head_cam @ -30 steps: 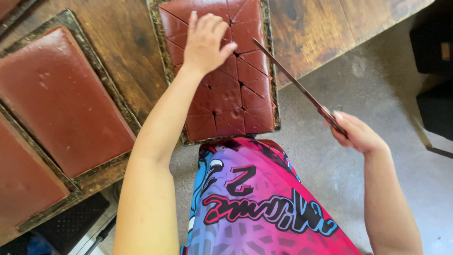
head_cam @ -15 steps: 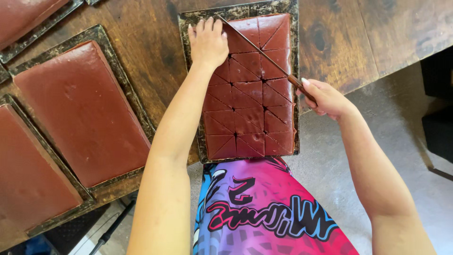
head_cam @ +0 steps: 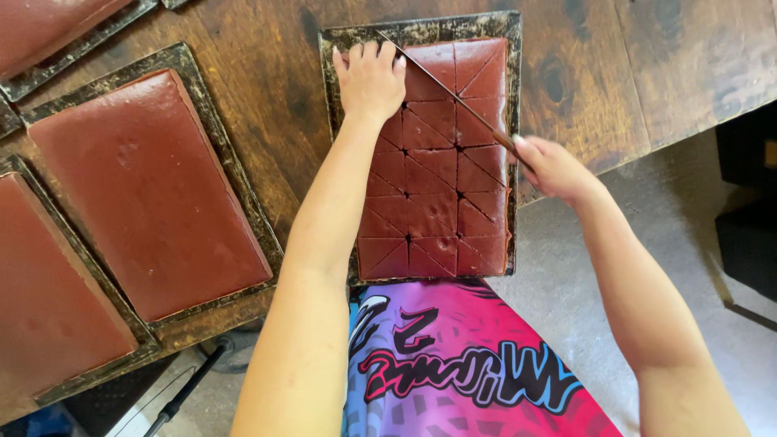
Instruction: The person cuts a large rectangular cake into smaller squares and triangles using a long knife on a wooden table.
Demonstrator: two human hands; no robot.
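Observation:
A dark metal tray [head_cam: 514, 97] on the wooden table holds a brown slab [head_cam: 441, 186] scored into squares and triangles. My left hand [head_cam: 371, 77] lies flat on the slab's far left corner, fingers reaching the tray rim. My right hand [head_cam: 550, 166] grips the handle of a long thin knife [head_cam: 449, 89] at the tray's right edge. The blade runs diagonally across the slab's far part, its tip near my left fingertips.
Two more trays with uncut brown slabs [head_cam: 146, 190] [head_cam: 48, 299] lie to the left, and part of another [head_cam: 57, 28] at the far left corner. The table's edge [head_cam: 647, 146] runs past my right hand, with concrete floor [head_cam: 647, 267] below. A dark object [head_cam: 749, 210] stands at right.
The view shifted, bringing the cut tray lower in frame. My right hand moved in from off the table, carrying the knife diagonally across the slab's far part. My left hand stayed pressed on the slab.

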